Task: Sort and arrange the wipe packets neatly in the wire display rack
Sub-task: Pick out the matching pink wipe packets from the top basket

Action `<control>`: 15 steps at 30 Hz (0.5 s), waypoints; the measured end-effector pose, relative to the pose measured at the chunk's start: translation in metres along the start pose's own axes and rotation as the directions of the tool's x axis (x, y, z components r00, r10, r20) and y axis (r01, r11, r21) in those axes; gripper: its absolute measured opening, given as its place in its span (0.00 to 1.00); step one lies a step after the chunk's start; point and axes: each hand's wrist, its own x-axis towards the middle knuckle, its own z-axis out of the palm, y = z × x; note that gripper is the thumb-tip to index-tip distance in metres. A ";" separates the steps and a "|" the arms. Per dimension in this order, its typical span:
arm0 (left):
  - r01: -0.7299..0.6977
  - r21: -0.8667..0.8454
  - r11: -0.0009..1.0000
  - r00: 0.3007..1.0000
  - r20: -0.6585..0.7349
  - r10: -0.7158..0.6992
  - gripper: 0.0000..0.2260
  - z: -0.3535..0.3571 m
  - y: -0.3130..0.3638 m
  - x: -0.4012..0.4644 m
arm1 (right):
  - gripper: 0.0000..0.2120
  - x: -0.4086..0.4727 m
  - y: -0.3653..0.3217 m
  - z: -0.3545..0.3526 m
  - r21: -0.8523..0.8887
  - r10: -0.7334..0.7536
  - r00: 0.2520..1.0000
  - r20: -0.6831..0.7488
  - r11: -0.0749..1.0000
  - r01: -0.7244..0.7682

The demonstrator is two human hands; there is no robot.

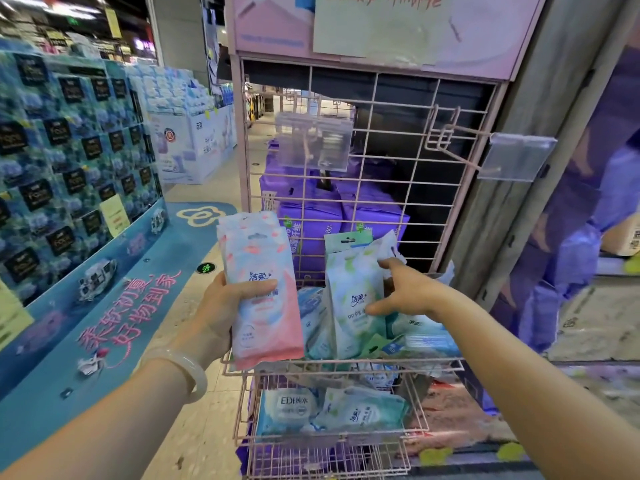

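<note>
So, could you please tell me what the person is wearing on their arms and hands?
Both forearms are bare, with no sleeves in view. The left hand has a pale, translucent bangle round its wrist. The right hand shows no gloves, rings or watch.

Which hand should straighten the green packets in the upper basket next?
Right. The right hand is already pinching a green packet standing in the upper basket. The left hand is occupied gripping pink packets.
</note>
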 end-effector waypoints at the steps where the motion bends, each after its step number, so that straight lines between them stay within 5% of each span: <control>1: 0.009 -0.003 1.000 1.000 0.016 -0.009 0.32 0.003 0.000 -0.001 | 0.48 0.001 -0.001 0.000 -0.022 -0.001 1.000 0.018 1.000 0.002; 7: 0.015 0.070 0.997 0.995 0.096 -0.022 0.34 0.025 -0.004 -0.006 | 0.52 0.004 -0.016 0.008 -0.129 -0.030 0.998 -0.052 0.991 0.023; 15: 0.082 0.045 0.996 0.983 0.163 -0.089 0.14 0.013 -0.005 -0.009 | 0.44 -0.004 -0.021 0.025 -0.070 -0.184 0.976 -0.120 0.982 0.177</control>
